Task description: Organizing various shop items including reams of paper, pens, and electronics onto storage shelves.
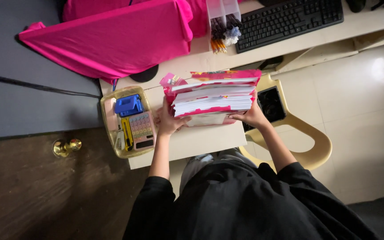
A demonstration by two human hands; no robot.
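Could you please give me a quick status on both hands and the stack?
Left hand and right hand clasp the paper stack from both sides. Stack rests on desk. Tray close by left hand.

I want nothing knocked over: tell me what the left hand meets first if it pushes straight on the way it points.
The left hand already touches the stack of papers and folders. Past that, probably the pen holder, though depth is unclear.

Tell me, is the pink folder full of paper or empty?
Full. The pink folder bulges with thick white stacks of paper, its cover lifted by them. The left hand and right hand press its two sides on the desk.
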